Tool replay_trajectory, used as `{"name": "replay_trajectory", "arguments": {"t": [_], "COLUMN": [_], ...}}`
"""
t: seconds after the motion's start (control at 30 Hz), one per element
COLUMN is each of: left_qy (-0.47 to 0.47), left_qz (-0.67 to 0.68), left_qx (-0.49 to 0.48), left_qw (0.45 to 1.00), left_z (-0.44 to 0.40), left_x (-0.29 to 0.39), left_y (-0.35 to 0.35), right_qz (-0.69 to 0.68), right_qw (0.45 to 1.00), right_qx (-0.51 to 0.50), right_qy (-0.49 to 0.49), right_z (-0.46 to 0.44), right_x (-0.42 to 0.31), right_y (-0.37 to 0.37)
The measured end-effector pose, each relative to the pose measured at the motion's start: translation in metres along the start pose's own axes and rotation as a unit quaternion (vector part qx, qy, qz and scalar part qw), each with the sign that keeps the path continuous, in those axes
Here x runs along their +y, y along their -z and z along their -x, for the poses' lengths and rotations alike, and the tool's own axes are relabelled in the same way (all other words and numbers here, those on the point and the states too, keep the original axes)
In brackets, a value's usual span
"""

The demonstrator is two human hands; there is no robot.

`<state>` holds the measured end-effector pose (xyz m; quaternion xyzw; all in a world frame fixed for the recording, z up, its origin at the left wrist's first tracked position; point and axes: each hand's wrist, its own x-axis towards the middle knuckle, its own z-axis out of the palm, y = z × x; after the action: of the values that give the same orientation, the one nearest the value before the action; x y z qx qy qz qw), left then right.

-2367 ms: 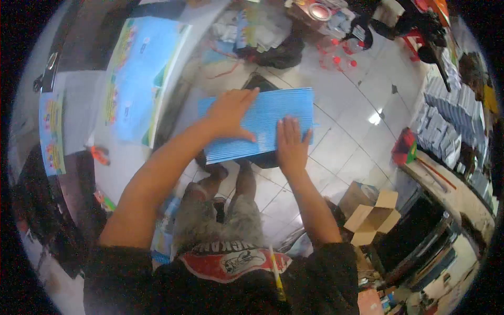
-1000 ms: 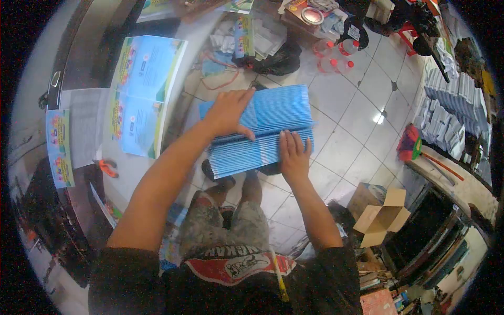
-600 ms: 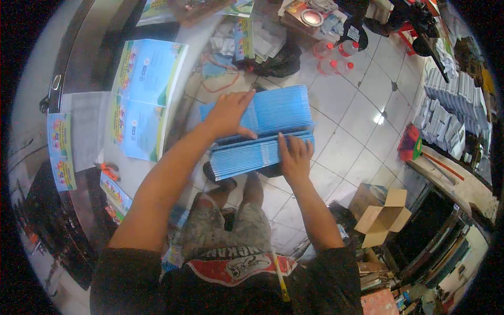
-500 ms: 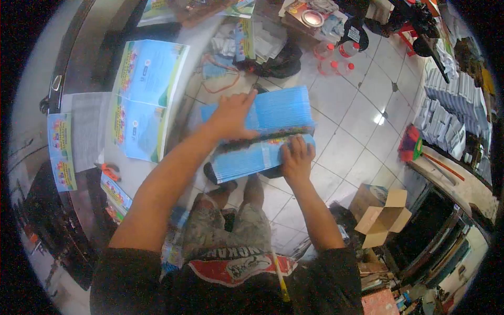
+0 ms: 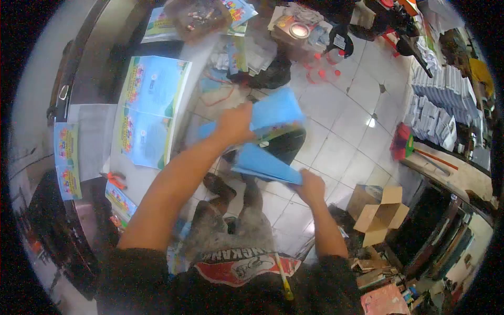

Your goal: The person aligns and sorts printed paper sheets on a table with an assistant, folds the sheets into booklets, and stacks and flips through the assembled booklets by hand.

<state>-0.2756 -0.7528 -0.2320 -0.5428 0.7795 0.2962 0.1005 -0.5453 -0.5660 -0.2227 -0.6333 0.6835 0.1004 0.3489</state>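
Observation:
My left hand (image 5: 235,125) is closed round the left part of a stack of blue papers (image 5: 278,109), which is blurred and lies over a dark seat (image 5: 292,144). Below and to the right, my right hand (image 5: 312,187) grips the right end of a separate blue bundle (image 5: 266,165), its sheets fanned toward the left. A gap shows between the two portions, with a colourful printed edge along the upper one. Printed blue sheets (image 5: 149,110) lie on the white table to the left.
An open cardboard box (image 5: 379,215) stands on the floor at right. Clear bottles with red caps (image 5: 316,76) and a black bag (image 5: 273,73) are ahead. White paper stacks (image 5: 443,100) and a red-green broom (image 5: 402,142) are at far right. Orange-handled pliers (image 5: 116,179) lie at left.
The lower part of the blue papers has come away from the upper stack, down and toward me, in my right hand. My left hand has closed on the upper stack. The view has shifted slightly.

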Motion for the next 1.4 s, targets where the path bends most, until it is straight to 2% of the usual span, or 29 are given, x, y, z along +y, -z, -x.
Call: {"name": "replay_trajectory", "arguments": {"t": [0.03, 0.07, 0.1, 0.13, 0.17, 0.2, 0.23, 0.27, 0.3, 0.33, 0.37, 0.43, 0.5, 0.57, 0.6, 0.63, 0.7, 0.73, 0.83, 0.87, 0.9, 0.97, 1.0, 1.07, 1.1, 1.17, 1.3, 1.37, 1.4], "left_qy": [-0.005, 0.032, 0.068, 0.059, 0.054, 0.049, 0.043, 0.082, 0.120, 0.142, 0.143, 0.145, 0.159, 0.233, 0.299, 0.298, 0.339, 0.328, 0.355, 0.315, 0.316, 0.257, 0.258, 0.274, 0.274, 0.288, 0.319, 0.311, 0.316], "left_qz": [0.003, 0.078, 0.150, 0.154, 0.244, 0.330, 0.331, 0.410, 0.483, 0.467, 0.464, 0.556, 0.565, 0.381, 0.291, 0.291, 0.304, 0.301, 0.224, 0.223, 0.221, 0.173, 0.170, 0.278, 0.279, 0.124, 0.083, 0.100, 0.103], "left_qx": [-0.003, 0.009, 0.022, 0.019, 0.015, 0.012, 0.011, -0.041, -0.093, -0.044, -0.044, -0.046, -0.047, 0.076, 0.086, 0.087, 0.135, 0.137, 0.088, 0.101, 0.102, 0.148, 0.142, 0.126, 0.127, 0.109, 0.113, 0.105, 0.104], "left_qw": [1.000, 0.996, 0.986, 0.986, 0.968, 0.942, 0.943, 0.907, 0.862, 0.872, 0.873, 0.817, 0.808, 0.892, 0.905, 0.905, 0.880, 0.885, 0.903, 0.917, 0.917, 0.939, 0.940, 0.912, 0.912, 0.943, 0.937, 0.939, 0.937], "left_z": [0.006, 0.015, 0.020, 0.022, 0.025, 0.027, 0.029, 0.042, 0.054, 0.065, 0.072, 0.080, 0.094, 0.105, 0.105, 0.104, 0.100, 0.095, 0.077, 0.074, 0.072, 0.069, 0.069, 0.064, 0.065, 0.075, 0.070, 0.071, 0.073], "left_x": [0.001, 0.000, -0.003, -0.016, -0.033, -0.035, -0.036, -0.029, -0.023, -0.015, -0.015, -0.021, -0.014, 0.014, 0.020, 0.026, 0.049, 0.057, 0.073, 0.067, 0.061, 0.046, 0.037, 0.027, 0.036, 0.057, 0.083, 0.085, 0.084], "left_y": [0.010, 0.024, 0.031, 0.021, 0.002, 0.001, -0.002, 0.006, 0.010, 0.008, 0.001, -0.028, -0.031, -0.021, -0.030, -0.038, -0.035, -0.041, -0.063, -0.069, -0.076, -0.085, -0.092, -0.099, -0.086, -0.069, -0.076, -0.077, -0.075], "right_qz": [-0.038, -0.037, -0.255, -0.459, -0.456, -0.550, -0.636, -0.613, -0.614, -0.641, -0.666, -0.661, -0.658, -0.363, -0.228, -0.205, -0.220, -0.218, -0.192, -0.288, -0.290, -0.275, -0.277, -0.353, -0.352, -0.325, -0.315, -0.429, -0.427], "right_qw": [0.997, 0.997, 0.957, 0.866, 0.866, 0.807, 0.736, 0.740, 0.738, 0.711, 0.683, 0.691, 0.700, 0.856, 0.894, 0.897, 0.894, 0.896, 0.921, 0.895, 0.895, 0.911, 0.911, 0.909, 0.909, 0.922, 0.929, 0.893, 0.894], "right_qx": [-0.023, -0.025, -0.046, -0.060, -0.055, -0.010, 0.036, 0.047, 0.051, 0.086, 0.119, 0.146, 0.163, 0.178, 0.212, 0.186, 0.236, 0.242, 0.231, 0.171, 0.170, 0.281, 0.277, 0.216, 0.217, 0.209, 0.189, 0.115, 0.109], "right_qy": [-0.059, -0.069, -0.134, -0.188, -0.195, -0.214, -0.228, -0.274, -0.275, -0.276, -0.277, -0.254, -0.225, -0.323, -0.324, -0.344, -0.310, -0.303, -0.247, -0.293, -0.293, -0.124, -0.128, -0.047, -0.047, 0.026, 0.048, 0.077, 0.078], "right_z": [0.021, 0.042, 0.060, 0.075, 0.086, 0.091, 0.094, 0.091, 0.088, 0.083, 0.079, 0.073, 0.061, 0.056, 0.051, 0.042, 0.021, 0.005, -0.026, -0.033, -0.033, -0.029, -0.028, -0.034, -0.034, -0.028, -0.033, -0.032, -0.030], "right_x": [0.022, 0.036, 0.048, 0.057, 0.062, 0.065, 0.067, 0.057, 0.059, 0.062, 0.061, 0.050, 0.035, 0.019, -0.003, -0.026, -0.056, -0.075, -0.128, -0.133, -0.133, -0.129, -0.124, -0.110, -0.107, -0.107, -0.094, -0.084, -0.079], "right_y": [-0.003, -0.002, 0.000, 0.001, -0.003, -0.009, -0.015, -0.006, -0.011, -0.022, -0.029, -0.032, -0.029, -0.021, -0.018, -0.015, -0.045, -0.058, -0.091, -0.090, -0.092, -0.095, -0.100, -0.103, -0.097, -0.090, -0.099, -0.104, -0.105]}}
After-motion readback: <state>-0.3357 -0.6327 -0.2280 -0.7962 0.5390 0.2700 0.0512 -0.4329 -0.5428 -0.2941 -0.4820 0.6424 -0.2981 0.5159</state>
